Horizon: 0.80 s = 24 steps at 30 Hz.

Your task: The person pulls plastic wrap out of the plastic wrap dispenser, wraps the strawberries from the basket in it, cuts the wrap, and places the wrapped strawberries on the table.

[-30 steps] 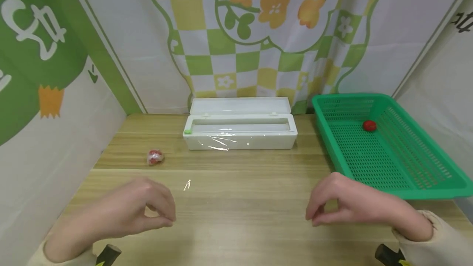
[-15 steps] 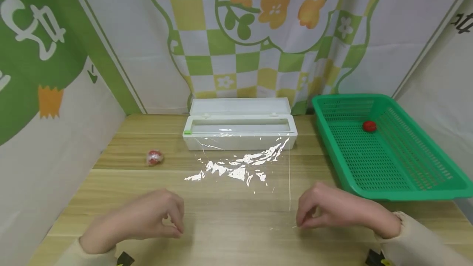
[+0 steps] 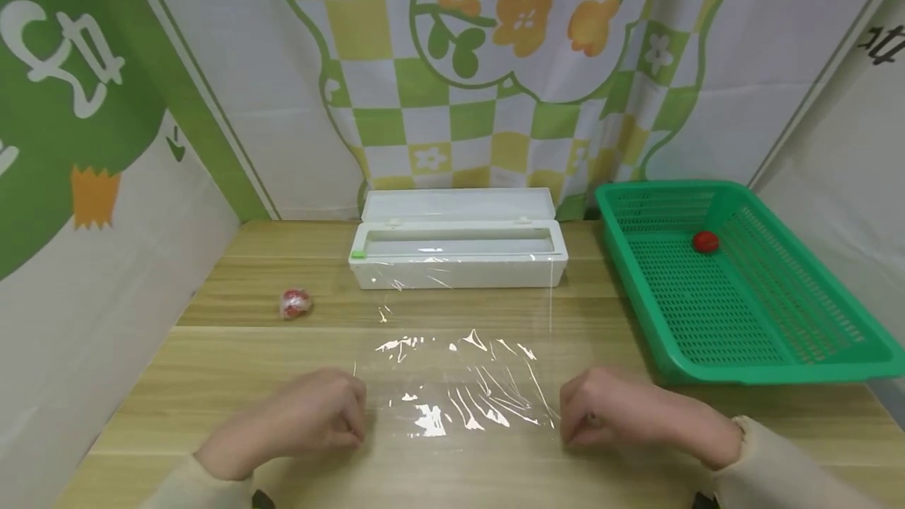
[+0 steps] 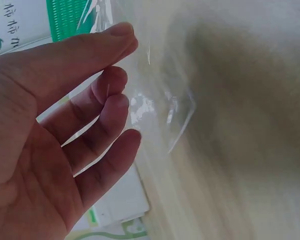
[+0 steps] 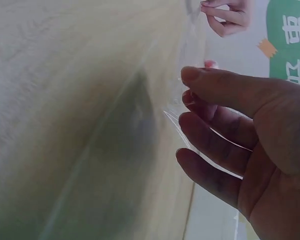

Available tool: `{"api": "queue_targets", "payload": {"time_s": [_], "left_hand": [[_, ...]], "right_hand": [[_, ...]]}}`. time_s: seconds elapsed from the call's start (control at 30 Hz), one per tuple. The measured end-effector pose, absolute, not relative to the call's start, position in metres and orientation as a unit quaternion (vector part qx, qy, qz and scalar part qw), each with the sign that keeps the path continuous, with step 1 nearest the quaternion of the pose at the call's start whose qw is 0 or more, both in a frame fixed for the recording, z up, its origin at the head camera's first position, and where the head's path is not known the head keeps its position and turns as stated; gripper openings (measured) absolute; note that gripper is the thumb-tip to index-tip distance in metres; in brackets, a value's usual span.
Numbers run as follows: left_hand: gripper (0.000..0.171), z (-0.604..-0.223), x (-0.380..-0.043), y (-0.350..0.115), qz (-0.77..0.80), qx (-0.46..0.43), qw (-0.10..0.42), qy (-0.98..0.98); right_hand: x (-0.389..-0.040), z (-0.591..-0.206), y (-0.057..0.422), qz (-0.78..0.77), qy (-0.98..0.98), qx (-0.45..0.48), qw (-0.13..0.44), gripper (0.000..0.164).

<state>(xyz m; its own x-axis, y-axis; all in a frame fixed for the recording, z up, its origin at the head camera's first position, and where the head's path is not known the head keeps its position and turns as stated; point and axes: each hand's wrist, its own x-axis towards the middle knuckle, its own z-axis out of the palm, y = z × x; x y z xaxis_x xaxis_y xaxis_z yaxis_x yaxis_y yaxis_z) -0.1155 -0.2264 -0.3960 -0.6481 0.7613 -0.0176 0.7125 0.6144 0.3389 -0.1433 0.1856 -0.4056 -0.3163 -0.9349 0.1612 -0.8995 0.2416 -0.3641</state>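
A sheet of clear cling film [image 3: 459, 383] runs from the white cling film dispenser [image 3: 459, 272] toward the near side of the table, wrinkled and shiny. My left hand [image 3: 304, 420] pinches its near left corner between thumb and index finger. At the near right corner my right hand [image 3: 629, 415] pinches it the same way. In the left wrist view the film's loose corner [image 4: 182, 122] sticks out past the fingertips. The other fingers of both hands are loosely bent. The dispenser's lid [image 3: 459, 205] stands raised at the back.
A small red-and-white wrapped ball [image 3: 295, 303] lies on the wooden table [image 3: 233, 352] at the left. The green basket [image 3: 661, 336] on the right holds a small red item [image 3: 705, 242]. Printed curtains [image 3: 474, 124] stand behind and at both sides.
Both hands have come slightly closer together and lower in the head view. The film between them shows more plainly, with its glints spread nearer the hands. Basket, ball and dispenser stay put.
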Motion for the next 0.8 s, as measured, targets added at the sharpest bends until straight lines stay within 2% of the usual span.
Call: {"api": "queue_targets", "payload": {"time_s": [0.2,0.43,0.8], "left_hand": [[0.015,-0.403,-0.113,-0.225,0.159,0.405,0.095,0.895],[0.019,-0.409,-0.112,-0.225,0.196,0.363,0.140,0.900],[0.024,-0.420,-0.109,-0.235,0.263,0.344,0.194,0.880]], "right_hand": [[-0.137,-0.414,0.185,-0.178,0.792,-0.583,0.033,0.014],[-0.133,-0.421,0.184,-0.166,0.799,-0.574,0.058,0.014],[-0.127,-0.427,0.186,-0.176,0.796,-0.577,0.054,0.018]]}}
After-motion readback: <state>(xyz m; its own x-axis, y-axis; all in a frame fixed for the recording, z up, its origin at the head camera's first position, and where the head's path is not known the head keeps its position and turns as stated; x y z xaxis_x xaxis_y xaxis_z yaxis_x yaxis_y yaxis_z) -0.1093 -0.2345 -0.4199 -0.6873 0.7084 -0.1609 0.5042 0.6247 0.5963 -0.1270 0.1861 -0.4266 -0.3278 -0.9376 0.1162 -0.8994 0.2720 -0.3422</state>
